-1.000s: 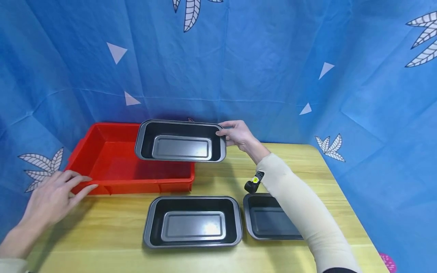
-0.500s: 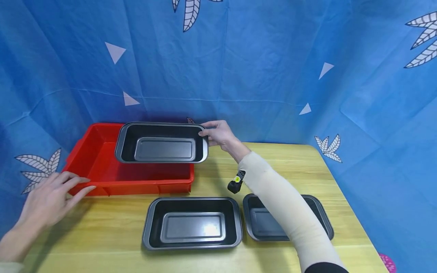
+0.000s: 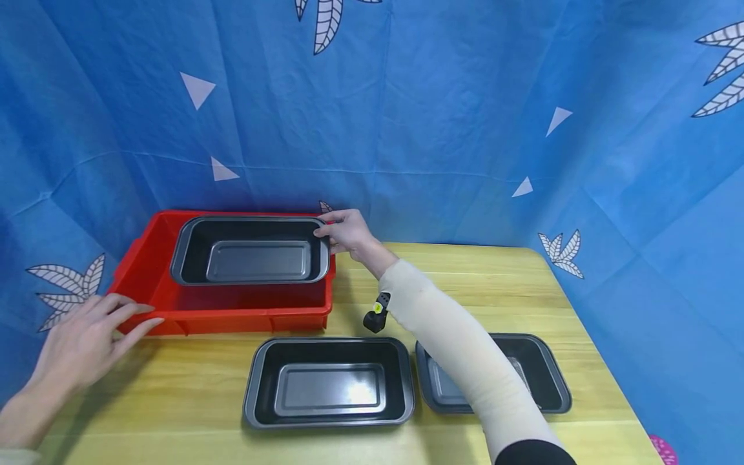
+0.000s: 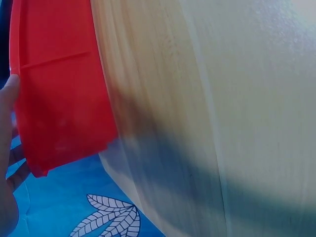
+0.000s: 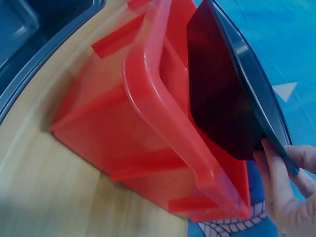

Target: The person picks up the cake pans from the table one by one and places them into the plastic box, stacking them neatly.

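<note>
My right hand (image 3: 351,234) pinches the right end rim of a dark grey loaf pan (image 3: 258,261), thumb over the rim and fingers beneath. That pan sits level over the red plastic bin (image 3: 232,321), overlapping its opening; in the right wrist view the pan (image 5: 222,84) tilts against the bin's rim line, partly lowered inside. At the bin's front left corner my left hand (image 3: 87,339) holds the rim between thumb and fingers. The left wrist view shows the thumb (image 4: 11,91) at the bin's edge.
A second loaf pan (image 3: 328,389) stands in front of the bin on the wooden table (image 3: 174,400). To its right is a third pan (image 3: 540,371), partly covered by my right sleeve (image 3: 459,349). A blue patterned cloth (image 3: 407,116) hangs behind the table.
My right hand has carried the loaf pan leftward and lowered it over the bin. More of the pan at right now shows. My left hand stays at the bin's corner.
</note>
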Available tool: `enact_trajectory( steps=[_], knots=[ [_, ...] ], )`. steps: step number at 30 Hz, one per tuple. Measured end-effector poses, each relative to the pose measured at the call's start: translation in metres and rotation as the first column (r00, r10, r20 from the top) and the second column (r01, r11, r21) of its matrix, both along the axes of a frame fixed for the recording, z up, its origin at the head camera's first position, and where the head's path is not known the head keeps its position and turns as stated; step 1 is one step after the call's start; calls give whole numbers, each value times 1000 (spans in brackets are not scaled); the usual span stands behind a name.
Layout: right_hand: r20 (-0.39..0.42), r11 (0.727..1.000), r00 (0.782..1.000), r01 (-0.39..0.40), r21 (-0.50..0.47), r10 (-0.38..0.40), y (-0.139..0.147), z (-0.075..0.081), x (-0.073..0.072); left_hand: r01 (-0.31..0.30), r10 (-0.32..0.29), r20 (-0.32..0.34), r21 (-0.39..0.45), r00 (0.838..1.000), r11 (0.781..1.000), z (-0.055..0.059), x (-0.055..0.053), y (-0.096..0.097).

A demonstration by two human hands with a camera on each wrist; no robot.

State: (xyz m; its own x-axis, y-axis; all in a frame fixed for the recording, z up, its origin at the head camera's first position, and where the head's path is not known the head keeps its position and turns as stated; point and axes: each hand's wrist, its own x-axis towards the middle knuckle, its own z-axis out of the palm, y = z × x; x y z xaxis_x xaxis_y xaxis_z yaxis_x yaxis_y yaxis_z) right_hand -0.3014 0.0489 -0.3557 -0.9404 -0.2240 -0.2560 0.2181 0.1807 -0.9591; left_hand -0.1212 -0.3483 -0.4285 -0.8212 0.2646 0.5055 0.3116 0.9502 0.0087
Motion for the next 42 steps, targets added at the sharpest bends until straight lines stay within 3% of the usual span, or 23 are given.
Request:
enact_trajectory(
  steps=[9, 32, 42],
  knots=[
    [-6, 1000, 1000, 8, 0, -8, -26, -16, 4, -47, 49, 56, -23, 997, 999, 1, 2, 3],
    [16, 995, 995, 96, 39, -96, -73, -42, 24, -5, 5, -2, 22, 1000, 1000, -2, 3, 8],
    [52, 997, 996, 66, 42, -68, -75, -50, 27, 21, -19, -43, 37, 999, 999, -2, -1, 11]
  ],
)
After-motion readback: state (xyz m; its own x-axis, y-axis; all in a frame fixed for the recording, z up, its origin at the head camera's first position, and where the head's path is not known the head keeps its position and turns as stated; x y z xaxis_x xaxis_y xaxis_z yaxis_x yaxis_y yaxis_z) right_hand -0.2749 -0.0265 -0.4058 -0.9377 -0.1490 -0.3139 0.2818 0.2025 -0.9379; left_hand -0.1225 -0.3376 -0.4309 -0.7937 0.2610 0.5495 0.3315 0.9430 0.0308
